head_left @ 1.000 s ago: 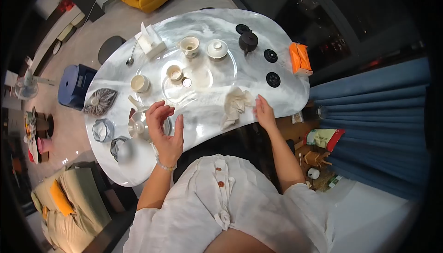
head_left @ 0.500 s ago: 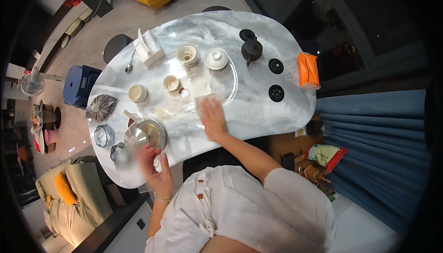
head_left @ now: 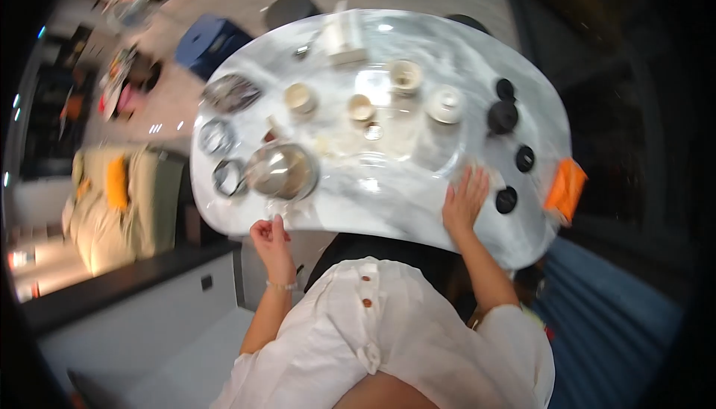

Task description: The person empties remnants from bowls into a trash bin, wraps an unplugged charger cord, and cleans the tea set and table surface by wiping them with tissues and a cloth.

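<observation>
My right hand (head_left: 464, 204) lies flat on the marble table (head_left: 373, 208), fingers stretched out. A pale cloth (head_left: 485, 176), blurred, shows beside and under its fingertips. My left hand (head_left: 274, 251) is at the table's front edge with its fingers loosely curled in and nothing visible in them. Just beyond it stands a glossy metal kettle (head_left: 280, 170). Light cups (head_left: 300, 99), (head_left: 361, 108) and a larger cup (head_left: 404, 78) stand farther back. The white lidded bowl (head_left: 446, 103) is beyond my right hand. Black lids (head_left: 506, 200), (head_left: 525, 159) lie to its right, near a dark teapot (head_left: 502, 117).
A tissue box (head_left: 344, 40) stands at the back. An orange packet (head_left: 565, 189) sits at the right edge. At the left are a dark plastic bag (head_left: 231, 93) and glass vessels (head_left: 216, 137), (head_left: 229, 178). A blue stool (head_left: 211, 45) stands behind the table.
My right hand came onto the table with the cloth, then moved right towards the black lids. My left hand has drawn back from the kettle to the front edge, its fingers curling. The view has turned.
</observation>
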`<state>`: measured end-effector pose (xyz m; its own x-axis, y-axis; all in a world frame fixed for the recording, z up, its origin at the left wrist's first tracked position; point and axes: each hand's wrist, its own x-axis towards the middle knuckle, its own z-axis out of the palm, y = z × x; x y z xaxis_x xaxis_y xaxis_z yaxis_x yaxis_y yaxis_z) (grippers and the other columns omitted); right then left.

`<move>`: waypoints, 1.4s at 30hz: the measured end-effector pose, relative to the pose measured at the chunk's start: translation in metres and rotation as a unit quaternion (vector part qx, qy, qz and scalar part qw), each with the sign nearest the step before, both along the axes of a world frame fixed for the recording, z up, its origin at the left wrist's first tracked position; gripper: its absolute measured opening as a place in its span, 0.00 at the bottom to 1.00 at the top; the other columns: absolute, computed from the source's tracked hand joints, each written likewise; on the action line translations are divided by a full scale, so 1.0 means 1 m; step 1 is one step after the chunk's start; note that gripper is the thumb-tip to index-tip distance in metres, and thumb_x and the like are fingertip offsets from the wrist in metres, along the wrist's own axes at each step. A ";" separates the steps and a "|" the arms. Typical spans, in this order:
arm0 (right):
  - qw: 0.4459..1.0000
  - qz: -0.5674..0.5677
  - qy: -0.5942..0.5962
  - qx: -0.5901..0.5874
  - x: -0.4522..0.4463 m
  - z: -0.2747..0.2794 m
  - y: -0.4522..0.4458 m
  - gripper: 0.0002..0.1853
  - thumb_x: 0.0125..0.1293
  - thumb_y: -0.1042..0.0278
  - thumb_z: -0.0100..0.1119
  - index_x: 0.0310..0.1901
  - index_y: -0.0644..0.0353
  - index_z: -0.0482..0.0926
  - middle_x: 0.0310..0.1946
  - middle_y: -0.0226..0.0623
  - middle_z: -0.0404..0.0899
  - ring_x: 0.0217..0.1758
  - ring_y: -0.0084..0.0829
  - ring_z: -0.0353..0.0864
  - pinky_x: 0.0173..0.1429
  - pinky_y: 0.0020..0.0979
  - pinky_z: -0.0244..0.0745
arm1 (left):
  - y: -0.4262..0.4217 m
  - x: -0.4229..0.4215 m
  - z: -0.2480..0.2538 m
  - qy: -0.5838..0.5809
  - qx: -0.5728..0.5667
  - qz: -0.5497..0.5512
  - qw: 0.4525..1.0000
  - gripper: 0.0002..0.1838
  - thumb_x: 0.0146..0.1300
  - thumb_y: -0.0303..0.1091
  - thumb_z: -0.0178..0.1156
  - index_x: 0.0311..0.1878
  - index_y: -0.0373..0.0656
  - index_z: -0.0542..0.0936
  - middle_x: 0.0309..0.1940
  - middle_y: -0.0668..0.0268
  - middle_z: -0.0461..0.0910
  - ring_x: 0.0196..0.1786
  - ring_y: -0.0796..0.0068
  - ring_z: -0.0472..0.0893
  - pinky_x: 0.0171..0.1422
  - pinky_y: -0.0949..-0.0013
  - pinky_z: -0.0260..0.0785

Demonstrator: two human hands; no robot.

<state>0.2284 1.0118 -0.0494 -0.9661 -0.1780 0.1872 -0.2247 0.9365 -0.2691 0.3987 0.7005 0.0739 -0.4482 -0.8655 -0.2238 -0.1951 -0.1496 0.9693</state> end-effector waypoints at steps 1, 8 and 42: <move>0.999 0.031 -0.025 -0.006 0.017 0.007 -0.015 0.37 0.61 0.60 0.53 0.68 0.63 0.51 0.70 0.56 0.41 0.73 0.58 0.37 0.72 0.53 0.35 | -0.015 0.008 -0.008 -0.024 0.028 0.053 0.998 0.16 0.62 0.38 0.60 0.47 0.45 0.65 0.30 0.69 0.67 0.29 0.80 0.68 0.32 0.75 0.65; 0.971 0.206 -0.119 -0.001 0.052 0.014 -0.147 0.38 0.61 0.54 0.52 0.69 0.63 0.50 0.70 0.57 0.40 0.73 0.57 0.36 0.73 0.52 0.31 | -0.063 0.005 -0.012 -0.085 0.203 -0.007 0.975 0.19 0.65 0.52 0.52 0.48 0.47 0.69 0.48 0.68 0.68 0.47 0.72 0.68 0.56 0.63 0.64; 0.955 0.249 -0.061 -0.153 -0.013 -0.035 -0.339 0.28 0.66 0.68 0.40 0.64 0.74 0.54 0.67 0.57 0.52 0.72 0.48 0.48 0.75 0.43 0.40 | -0.092 0.107 0.024 0.056 0.183 -0.108 0.976 0.15 0.71 0.38 0.46 0.45 0.37 0.77 0.43 0.66 0.78 0.48 0.76 0.77 0.59 0.59 0.70</move>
